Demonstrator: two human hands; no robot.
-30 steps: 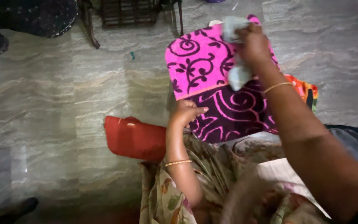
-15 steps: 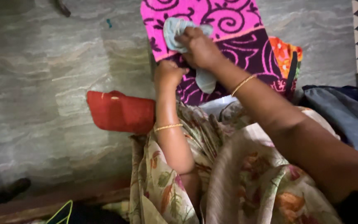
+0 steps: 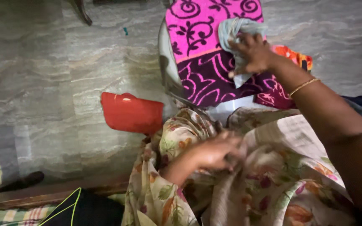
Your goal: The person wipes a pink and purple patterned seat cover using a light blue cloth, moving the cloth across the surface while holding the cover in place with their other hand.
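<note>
A red pouch [image 3: 131,113] is lying on the grey stone floor [image 3: 55,83], to the left of the left hand [image 3: 214,152] and apart from it. The left hand is resting on the floral garment [image 3: 273,167] in the lap, its fingers [image 3: 231,144] curling together into the fabric; the view is blurred, so a firm grip cannot be confirmed. Above these fingers, a pink and purple patterned towel [image 3: 202,50] is lying spread out. The right hand [image 3: 252,52] is pressing on the towel's right part, its fingers [image 3: 241,42] clamping a pale blue-grey cloth [image 3: 237,29]. An orange patterned fabric [image 3: 294,56] is showing just right of these fingers, under the towel's edge.
</note>
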